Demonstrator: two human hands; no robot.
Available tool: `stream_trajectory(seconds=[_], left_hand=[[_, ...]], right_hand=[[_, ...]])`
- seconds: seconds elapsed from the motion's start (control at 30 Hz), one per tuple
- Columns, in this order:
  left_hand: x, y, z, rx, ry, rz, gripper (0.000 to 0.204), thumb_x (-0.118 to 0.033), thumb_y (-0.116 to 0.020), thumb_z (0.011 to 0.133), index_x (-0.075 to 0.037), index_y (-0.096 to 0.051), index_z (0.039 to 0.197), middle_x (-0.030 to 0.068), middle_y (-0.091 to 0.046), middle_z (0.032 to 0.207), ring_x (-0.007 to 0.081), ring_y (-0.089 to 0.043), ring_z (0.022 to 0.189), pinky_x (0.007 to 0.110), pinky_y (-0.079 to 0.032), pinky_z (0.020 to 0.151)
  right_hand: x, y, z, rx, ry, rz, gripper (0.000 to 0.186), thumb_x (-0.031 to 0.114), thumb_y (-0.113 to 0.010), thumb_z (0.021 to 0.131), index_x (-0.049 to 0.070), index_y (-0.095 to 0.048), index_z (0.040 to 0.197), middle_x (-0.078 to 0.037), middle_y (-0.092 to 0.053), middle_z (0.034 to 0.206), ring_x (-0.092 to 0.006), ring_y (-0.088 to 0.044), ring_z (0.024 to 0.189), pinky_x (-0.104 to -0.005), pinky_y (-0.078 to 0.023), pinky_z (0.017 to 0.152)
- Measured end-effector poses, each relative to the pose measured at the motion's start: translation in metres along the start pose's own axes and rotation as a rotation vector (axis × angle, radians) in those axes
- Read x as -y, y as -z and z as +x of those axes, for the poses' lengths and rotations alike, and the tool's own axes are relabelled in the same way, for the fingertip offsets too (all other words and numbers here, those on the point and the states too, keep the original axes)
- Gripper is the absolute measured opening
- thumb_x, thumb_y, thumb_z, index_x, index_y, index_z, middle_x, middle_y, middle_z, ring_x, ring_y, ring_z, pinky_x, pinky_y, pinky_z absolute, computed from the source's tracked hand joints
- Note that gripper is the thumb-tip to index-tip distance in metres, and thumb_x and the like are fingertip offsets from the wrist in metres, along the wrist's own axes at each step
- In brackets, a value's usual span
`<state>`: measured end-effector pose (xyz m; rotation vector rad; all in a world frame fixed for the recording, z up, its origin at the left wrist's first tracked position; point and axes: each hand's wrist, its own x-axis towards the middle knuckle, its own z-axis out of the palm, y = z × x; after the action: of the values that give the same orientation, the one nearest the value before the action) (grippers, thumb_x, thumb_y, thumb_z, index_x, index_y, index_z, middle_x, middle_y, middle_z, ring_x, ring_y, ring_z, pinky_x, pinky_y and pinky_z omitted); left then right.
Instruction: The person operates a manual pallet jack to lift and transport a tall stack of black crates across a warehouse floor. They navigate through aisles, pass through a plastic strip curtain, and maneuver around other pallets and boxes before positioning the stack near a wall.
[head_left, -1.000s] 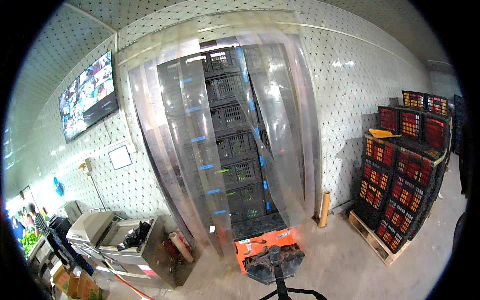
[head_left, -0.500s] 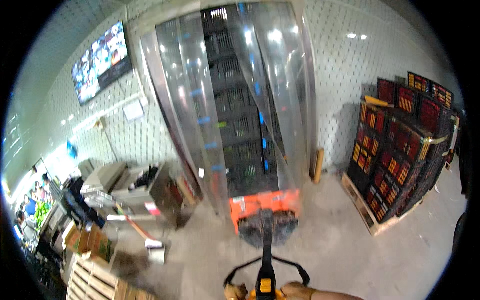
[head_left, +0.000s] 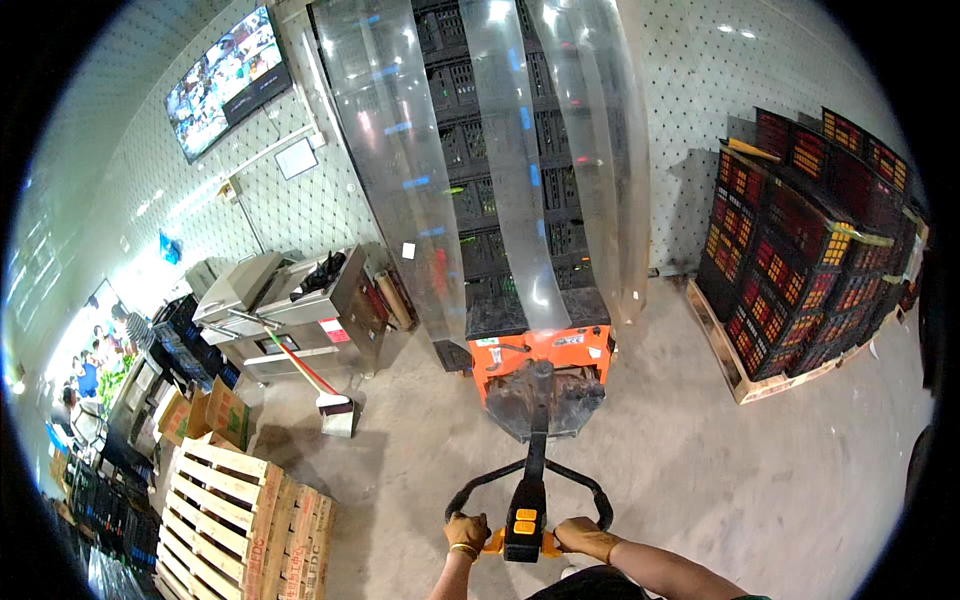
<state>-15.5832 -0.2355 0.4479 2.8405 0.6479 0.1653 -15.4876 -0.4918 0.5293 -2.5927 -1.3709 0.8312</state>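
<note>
My left hand (head_left: 466,532) is closed round the left grip of a pallet jack handle (head_left: 535,490), beside the orange lever. On the other side, my right hand (head_left: 584,538) is closed round the right grip. Two yellow-orange buttons sit on the handle's black head. Ahead stands the jack's orange body (head_left: 490,377), with a black cover at its base. Behind it rises a tall stack of black plastic crates (head_left: 460,150) in a doorway. Clear plastic curtain strips (head_left: 515,180) hang over the crates and partly hide them; one strip reaches down to the orange body.
Black crates (head_left: 780,270) stand on a wooden pallet (head_left: 745,388) to the right. At left are stacked wooden pallets (head_left: 215,500), cardboard boxes (head_left: 222,412), a broom (head_left: 305,372), a dustpan (head_left: 338,420) and a steel machine (head_left: 315,315). A screen (head_left: 228,80) hangs above. People are far left.
My view has tilted down, bringing more of my forearms and the pallets at left into sight. A curtain strip now hangs across the middle of the crate stack. Both hands remain on the handle.
</note>
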Motion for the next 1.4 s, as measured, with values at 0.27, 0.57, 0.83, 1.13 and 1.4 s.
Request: stream_trajectory(seconds=[0.27,0.57,0.83,1.13,1.4], left_hand=[[-0.021,0.004,-0.104,-0.063,0.025,-0.06,0.036,-0.034,-0.051,0.084,-0.008,-0.069,0.068,0.0142,-0.067,0.077,0.0334,-0.061,0.081,0.045,-0.048,0.069],[-0.008,-0.025,-0.18,-0.166,0.101,-0.122,0.036,-0.036,-0.05,0.084,-0.008,-0.07,0.074,0.0129,-0.067,0.082,0.0327,-0.059,0.089,0.047,-0.045,0.074],[0.019,-0.037,-0.282,-0.031,0.158,-0.071,0.039,-0.042,-0.052,0.082,-0.009,-0.071,0.073,0.0106,-0.067,0.085,0.0301,-0.06,0.084,0.038,-0.048,0.074],[0.011,-0.02,-0.347,-0.032,0.264,-0.096,0.038,-0.043,-0.051,0.084,-0.011,-0.072,0.083,0.0165,-0.065,0.1,0.0309,-0.06,0.097,0.04,-0.048,0.081],[-0.027,-0.051,-0.428,0.05,0.235,0.031,0.018,-0.027,-0.057,0.08,-0.017,-0.07,0.088,0.0081,-0.066,0.1,0.031,-0.059,0.099,0.044,-0.051,0.072]], right_hand=[[0.021,-0.071,-0.06,0.051,-0.072,-0.103,0.027,0.025,-0.061,0.079,0.003,-0.07,0.092,-0.02,-0.067,0.088,-0.0339,-0.066,0.083,-0.0429,-0.052,0.072],[0.054,-0.116,-0.114,0.068,-0.038,-0.11,0.03,0.027,-0.063,0.077,0.003,-0.068,0.095,-0.021,-0.066,0.089,-0.0353,-0.065,0.084,-0.0451,-0.051,0.071],[0.084,-0.198,-0.154,0.186,-0.003,0.036,0.033,0.027,-0.055,0.083,0.001,-0.066,0.099,-0.02,-0.067,0.091,-0.0352,-0.065,0.086,-0.0432,-0.05,0.075],[0.11,-0.229,-0.19,0.075,0.059,-0.078,0.036,0.036,-0.058,0.081,0.004,-0.069,0.092,-0.02,-0.067,0.089,-0.0359,-0.065,0.086,-0.0444,-0.051,0.074],[0.09,-0.287,-0.242,0.017,0.137,-0.202,0.043,0.045,-0.066,0.074,0.005,-0.071,0.09,-0.02,-0.067,0.088,-0.0356,-0.065,0.085,-0.0436,-0.051,0.074]])
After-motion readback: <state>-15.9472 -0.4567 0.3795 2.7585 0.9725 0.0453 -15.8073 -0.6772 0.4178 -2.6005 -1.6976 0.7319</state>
